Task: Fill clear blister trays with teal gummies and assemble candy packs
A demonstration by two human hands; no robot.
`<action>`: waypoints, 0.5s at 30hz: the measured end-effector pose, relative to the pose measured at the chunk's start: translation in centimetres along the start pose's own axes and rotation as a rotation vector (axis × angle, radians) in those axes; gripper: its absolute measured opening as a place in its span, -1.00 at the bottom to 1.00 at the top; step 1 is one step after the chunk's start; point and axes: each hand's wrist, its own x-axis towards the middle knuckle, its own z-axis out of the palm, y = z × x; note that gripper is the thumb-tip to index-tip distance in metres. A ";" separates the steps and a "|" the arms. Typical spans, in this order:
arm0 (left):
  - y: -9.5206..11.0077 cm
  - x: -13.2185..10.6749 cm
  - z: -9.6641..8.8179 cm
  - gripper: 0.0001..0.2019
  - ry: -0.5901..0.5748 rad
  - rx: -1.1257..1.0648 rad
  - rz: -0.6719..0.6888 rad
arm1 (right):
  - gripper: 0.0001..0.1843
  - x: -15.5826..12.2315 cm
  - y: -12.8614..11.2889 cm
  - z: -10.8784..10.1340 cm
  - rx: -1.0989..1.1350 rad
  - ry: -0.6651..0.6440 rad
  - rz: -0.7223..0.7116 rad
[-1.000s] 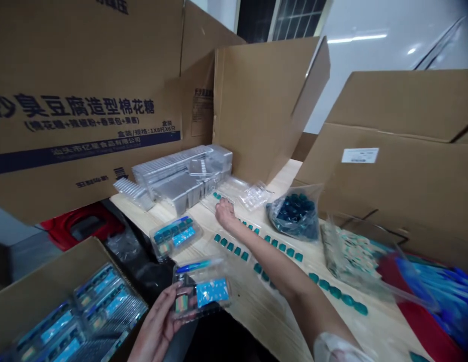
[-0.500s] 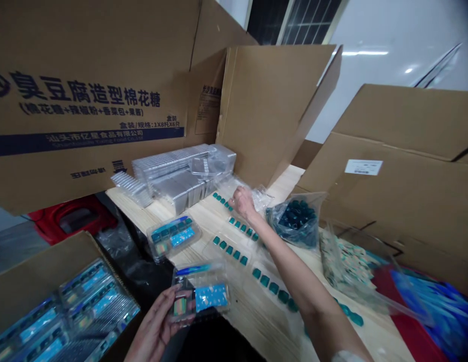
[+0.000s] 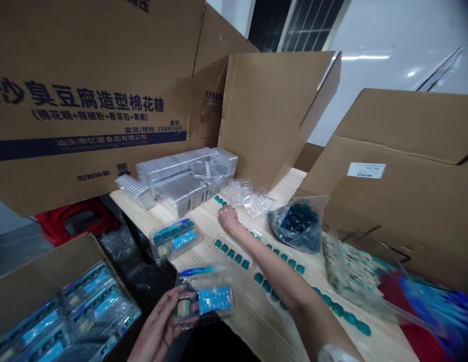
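My left hand [image 3: 160, 322] grips the left side of a clear plastic box [image 3: 225, 281] at the table's front edge. Inside it are a blue patterned packet [image 3: 215, 300], a blue pen-shaped item [image 3: 199, 271] and a small striped piece [image 3: 183, 307]. Further back, my right hand [image 3: 228, 219] is low over the table, fingers bent together by a row of teal pieces [image 3: 220, 200]. Whatever it pinches is hidden. Nearer rows of teal pieces [image 3: 231, 254] lie in clear trays, partly behind my right forearm. A filled clear box [image 3: 176, 238] rests to the left.
Stacked clear trays [image 3: 181, 188] and loose clear trays [image 3: 252, 198] stand at the back. On the right are a bag of dark teal pieces [image 3: 297, 223] and a bag of small striped pieces [image 3: 354, 266]. A carton [image 3: 41, 271] at lower left holds filled boxes. Large cardboard boxes [image 3: 275, 115] surround the table.
My right hand has drawn back and left, from beside the loose trays to the near end of the back teal row. The left hand still holds the box. The view has shifted slightly.
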 end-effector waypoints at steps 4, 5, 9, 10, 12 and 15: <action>0.0 -0.1 0.2 -0.61 -0.005 -0.004 0.022 | -0.69 0.0 -1.1 0.5 -0.023 0.012 -0.030; 0.0 -0.1 0.2 -0.61 0.000 -0.005 0.028 | -0.67 0.1 -1.1 0.3 -0.025 0.019 -0.038; -0.3 0.1 -0.2 -0.66 0.070 -0.013 0.064 | -0.65 0.0 -1.2 -1.1 -0.011 0.052 -0.074; -0.4 0.2 -0.3 -0.68 0.083 -0.021 0.077 | -0.66 -0.1 -1.2 -1.5 -0.002 0.060 -0.082; -0.6 0.4 -0.5 -0.70 0.078 -0.037 0.097 | -0.69 -0.4 -0.9 -2.6 0.025 0.076 -0.092; -0.8 0.5 -0.7 -0.68 0.030 -0.054 0.101 | -0.78 -1.0 0.4 -4.5 0.130 0.122 -0.096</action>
